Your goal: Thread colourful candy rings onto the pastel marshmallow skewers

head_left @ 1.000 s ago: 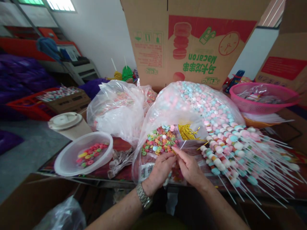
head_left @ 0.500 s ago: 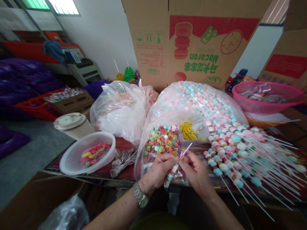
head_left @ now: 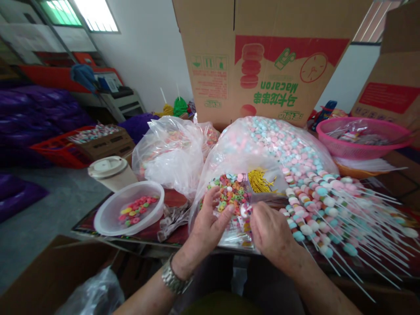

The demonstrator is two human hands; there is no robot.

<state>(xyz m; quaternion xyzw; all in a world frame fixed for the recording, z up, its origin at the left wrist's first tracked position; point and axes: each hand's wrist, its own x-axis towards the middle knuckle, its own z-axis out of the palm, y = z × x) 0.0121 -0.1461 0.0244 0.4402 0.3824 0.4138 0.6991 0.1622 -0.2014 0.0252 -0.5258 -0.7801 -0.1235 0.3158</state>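
"While the tub [head_left: 128, 218] is sitting near the left edge of the table [head_left: 175, 199], what's happening just right of it?"

"The left hand [head_left: 210, 214] is hovering open, fingers spread, grasping nothing, before a clear bag [head_left: 226, 153] of ring candies [head_left: 229, 194]."

"Where's the wrapped sweet [head_left: 245, 210]?"

"It's sitting between both hands, just beside the left fingertips [head_left: 231, 209]."

"Is the right hand [head_left: 272, 232] clenching it?"

"It's curling close by; I can't tell. Candy skewers [head_left: 341, 223] are lying toward the right edge."
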